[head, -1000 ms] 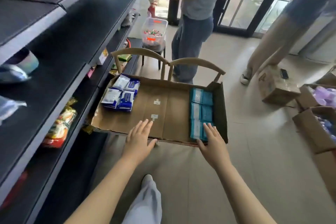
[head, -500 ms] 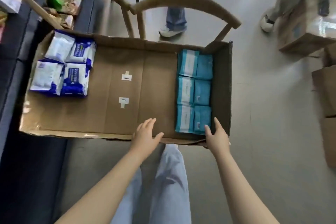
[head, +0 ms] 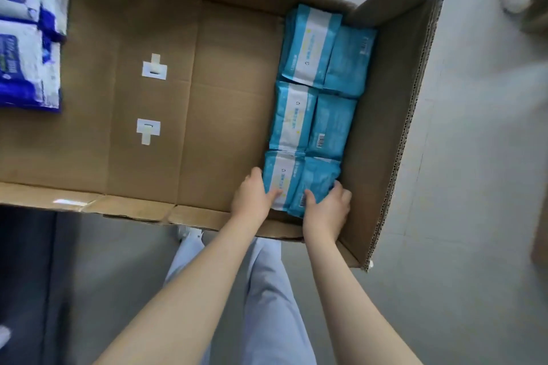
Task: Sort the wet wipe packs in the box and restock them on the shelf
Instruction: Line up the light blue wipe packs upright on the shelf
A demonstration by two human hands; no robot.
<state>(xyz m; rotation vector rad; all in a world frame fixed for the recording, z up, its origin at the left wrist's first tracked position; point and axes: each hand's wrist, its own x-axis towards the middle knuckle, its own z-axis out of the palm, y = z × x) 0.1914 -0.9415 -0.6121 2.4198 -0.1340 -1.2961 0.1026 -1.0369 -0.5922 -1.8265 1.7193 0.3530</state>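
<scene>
Half a second ago both hands rested on the near rim of the shallow brown cardboard box (head: 207, 98), the left on its bare floor edge and the right at the near right corner; now both have reached inside and closed on the nearest pair of light blue wet wipe packs (head: 292, 179). The view has also dropped closer, so the wooden chair backs and the standing person have mostly left the frame. The left hand (head: 252, 195) clasps the left-hand pack of the pair, thumb on top over its white label and fingers around its left edge. The right hand (head: 327, 207) grips the plain blue pack beside it, thumb pressed on its top and fingers curled around its right side. These two packs lie at the near end of a double row of light blue packs (head: 318, 83) set along the box's right wall. The dark blue and white wipe packs (head: 28, 50) sit well apart at the far left of the box. Two white T-shaped stickers (head: 151, 98) lie on the bare floor between.
</scene>
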